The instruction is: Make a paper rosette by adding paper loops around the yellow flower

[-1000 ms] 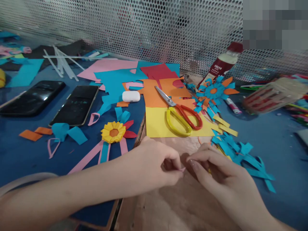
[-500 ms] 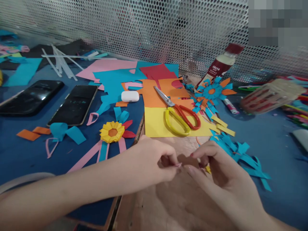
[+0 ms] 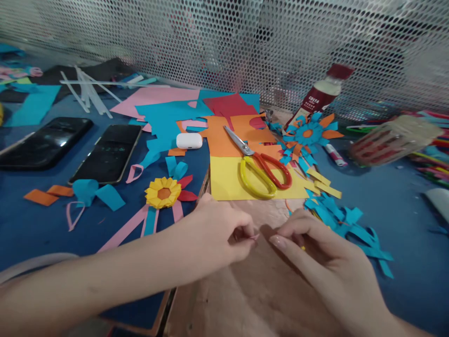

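My left hand (image 3: 222, 229) is closed in a pinch on a small pink paper piece (image 3: 255, 237), whose tip sticks out past the fingertips. Facing it a short way to the right, my right hand (image 3: 315, 248) has thumb and forefinger brought together; whatever lies between them is too small or hidden to name. Both hands are above the brown board. Beyond them, scissors (image 3: 250, 154) with one yellow and one red handle lie on yellow paper (image 3: 224, 180) and orange paper (image 3: 219, 135). A yellow paper flower (image 3: 171, 191) with pink and blue ribbons lies left of my left hand.
Two phones (image 3: 45, 140) lie at the left, and a white earbud case (image 3: 189, 141) sits near the middle. A bottle (image 3: 317, 96) leans at the mesh panel (image 3: 224, 47). Beside it are a blue paper flower (image 3: 308, 133), a glue stick (image 3: 336, 154) and a plastic cup (image 3: 389, 142). Blue strips (image 3: 368, 241) lie at right.
My left hand has shifted slightly left with the pink paper piece. The right hand's thumb and forefinger have closed together from being apart.
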{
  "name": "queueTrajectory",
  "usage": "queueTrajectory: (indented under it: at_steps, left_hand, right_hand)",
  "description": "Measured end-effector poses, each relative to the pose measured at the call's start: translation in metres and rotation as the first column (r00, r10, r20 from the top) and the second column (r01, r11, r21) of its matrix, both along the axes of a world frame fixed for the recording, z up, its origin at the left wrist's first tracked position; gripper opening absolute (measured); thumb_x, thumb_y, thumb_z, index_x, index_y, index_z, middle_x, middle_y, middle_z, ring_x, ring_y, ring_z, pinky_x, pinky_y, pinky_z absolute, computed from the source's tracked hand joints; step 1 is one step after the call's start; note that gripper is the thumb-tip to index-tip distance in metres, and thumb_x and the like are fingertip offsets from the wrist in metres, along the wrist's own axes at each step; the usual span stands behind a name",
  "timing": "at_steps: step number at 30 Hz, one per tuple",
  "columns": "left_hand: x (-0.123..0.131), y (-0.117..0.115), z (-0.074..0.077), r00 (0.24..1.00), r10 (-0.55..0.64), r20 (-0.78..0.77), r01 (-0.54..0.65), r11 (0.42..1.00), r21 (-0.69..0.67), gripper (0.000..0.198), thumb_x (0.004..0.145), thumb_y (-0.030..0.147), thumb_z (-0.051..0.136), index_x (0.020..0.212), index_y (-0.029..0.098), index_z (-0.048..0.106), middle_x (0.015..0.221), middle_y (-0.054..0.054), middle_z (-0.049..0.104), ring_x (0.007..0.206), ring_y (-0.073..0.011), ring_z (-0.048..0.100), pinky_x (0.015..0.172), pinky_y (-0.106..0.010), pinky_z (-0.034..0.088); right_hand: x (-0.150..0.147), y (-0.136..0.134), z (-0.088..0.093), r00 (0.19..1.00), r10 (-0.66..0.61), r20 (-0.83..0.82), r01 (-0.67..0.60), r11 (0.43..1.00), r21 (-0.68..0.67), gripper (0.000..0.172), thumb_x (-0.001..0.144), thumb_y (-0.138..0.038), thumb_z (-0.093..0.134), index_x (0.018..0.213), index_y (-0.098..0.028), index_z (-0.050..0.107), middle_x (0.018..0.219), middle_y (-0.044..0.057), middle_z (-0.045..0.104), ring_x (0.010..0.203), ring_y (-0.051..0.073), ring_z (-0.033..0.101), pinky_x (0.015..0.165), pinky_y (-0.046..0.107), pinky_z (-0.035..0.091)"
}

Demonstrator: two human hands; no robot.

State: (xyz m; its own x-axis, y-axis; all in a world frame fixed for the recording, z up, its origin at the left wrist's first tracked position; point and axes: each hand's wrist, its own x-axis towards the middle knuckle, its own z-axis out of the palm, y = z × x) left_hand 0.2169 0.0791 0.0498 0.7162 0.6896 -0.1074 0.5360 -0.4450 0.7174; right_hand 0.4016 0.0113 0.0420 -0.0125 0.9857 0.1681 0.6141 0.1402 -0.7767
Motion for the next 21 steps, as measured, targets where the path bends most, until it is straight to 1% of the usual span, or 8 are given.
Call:
queueTrajectory:
  at_steps: [3, 7, 9, 11, 13, 15, 19, 21]
  left_hand:
    - [-0.0005, 0.0009, -0.0044, 0.999, -0.003, -0.038, 0.006, 0.996, 0.09, 0.013, 0.081, 0.026, 0.059, 0.081, 0.023, 0.071, 0.081, -0.001, 0.07, 0.083, -0.0202, 0.058, 0.083, -0.038, 0.034]
    - [-0.0014, 0.0016, -0.0017, 0.99, -0.134, -0.051, 0.14, 0.981, 0.134, 0.018, 0.079, 0.041, 0.067, 0.082, 0.023, 0.071, 0.09, -0.002, 0.07, 0.093, -0.0237, 0.057, 0.082, -0.038, 0.031]
    - [-0.0022, 0.0009, 0.0007, 0.988, -0.156, -0.018, 0.157, 0.978, 0.137, 0.025, 0.078, 0.047, 0.067, 0.084, 0.023, 0.071, 0.095, -0.002, 0.069, 0.095, -0.0244, 0.056, 0.084, -0.039, 0.03]
    - [-0.0031, -0.0007, 0.002, 0.992, -0.124, 0.025, 0.119, 0.983, 0.14, 0.022, 0.082, 0.043, 0.063, 0.086, 0.022, 0.068, 0.095, -0.001, 0.069, 0.093, -0.0226, 0.057, 0.085, -0.039, 0.029]
    - [-0.0039, -0.0025, 0.0022, 0.995, -0.082, 0.063, 0.072, 0.986, 0.152, 0.013, 0.086, 0.03, 0.057, 0.088, 0.021, 0.065, 0.09, 0.001, 0.068, 0.088, -0.0191, 0.058, 0.086, -0.038, 0.03]
    - [-0.0042, -0.004, 0.0022, 0.993, -0.06, 0.102, 0.043, 0.985, 0.165, 0.013, 0.087, 0.021, 0.051, 0.092, 0.02, 0.063, 0.086, 0.002, 0.068, 0.083, -0.016, 0.058, 0.086, -0.036, 0.031]
    - [-0.0037, -0.005, 0.0032, 0.985, -0.083, 0.151, 0.061, 0.987, 0.147, 0.015, 0.089, 0.019, 0.047, 0.092, 0.021, 0.062, 0.085, 0.004, 0.068, 0.079, -0.013, 0.058, 0.084, -0.033, 0.032]
    - [-0.0032, -0.0049, 0.0034, 0.984, -0.087, 0.154, 0.067, 0.989, 0.13, 0.015, 0.09, 0.02, 0.048, 0.089, 0.02, 0.063, 0.082, 0.005, 0.068, 0.076, -0.0123, 0.058, 0.083, -0.032, 0.033]
  right_hand:
    - [0.0015, 0.0001, -0.0006, 0.999, 0.04, 0.021, -0.041, 0.999, 0.019, 0.011, 0.085, -0.031, 0.061, 0.078, -0.027, 0.069, 0.071, -0.001, 0.064, 0.067, 0.013, 0.058, 0.058, 0.024, 0.047]
    - [0.0006, 0.0, 0.0005, 0.998, 0.059, 0.029, -0.06, 0.998, 0.022, 0.012, 0.087, -0.027, 0.06, 0.088, -0.031, 0.071, 0.081, -0.001, 0.068, 0.078, 0.014, 0.063, 0.067, 0.023, 0.051]
    - [-0.0005, -0.0007, 0.0015, 0.999, 0.038, 0.015, -0.038, 0.999, 0.027, 0.014, 0.086, -0.026, 0.06, 0.091, -0.033, 0.072, 0.083, -0.002, 0.069, 0.08, 0.014, 0.064, 0.067, 0.022, 0.053]
    - [-0.0016, -0.0014, 0.0024, 1.0, 0.021, -0.017, -0.021, 1.0, 0.019, 0.015, 0.084, -0.025, 0.061, 0.091, -0.033, 0.072, 0.086, -0.002, 0.071, 0.079, 0.014, 0.065, 0.064, 0.021, 0.054]
    - [-0.0032, -0.0014, 0.0032, 0.998, 0.006, -0.061, -0.006, 1.0, 0.002, 0.014, 0.082, -0.025, 0.063, 0.088, -0.032, 0.072, 0.085, -0.002, 0.072, 0.074, 0.014, 0.066, 0.059, 0.02, 0.054]
    - [-0.0052, -0.0006, 0.0037, 0.994, -0.019, -0.107, 0.017, 1.0, -0.016, 0.01, 0.079, -0.024, 0.065, 0.082, -0.031, 0.072, 0.08, -0.002, 0.073, 0.067, 0.013, 0.065, 0.055, 0.02, 0.053]
    - [-0.0079, 0.0013, 0.004, 0.983, -0.045, -0.178, 0.033, 0.997, -0.07, 0.003, 0.076, -0.028, 0.068, 0.074, -0.027, 0.07, 0.07, -0.001, 0.07, 0.063, 0.014, 0.063, 0.055, 0.021, 0.054]
    - [-0.0076, 0.0013, 0.0042, 0.983, -0.046, -0.178, 0.026, 0.993, -0.112, 0.011, 0.077, -0.034, 0.067, 0.072, -0.025, 0.069, 0.069, 0.0, 0.069, 0.063, 0.015, 0.063, 0.057, 0.023, 0.055]
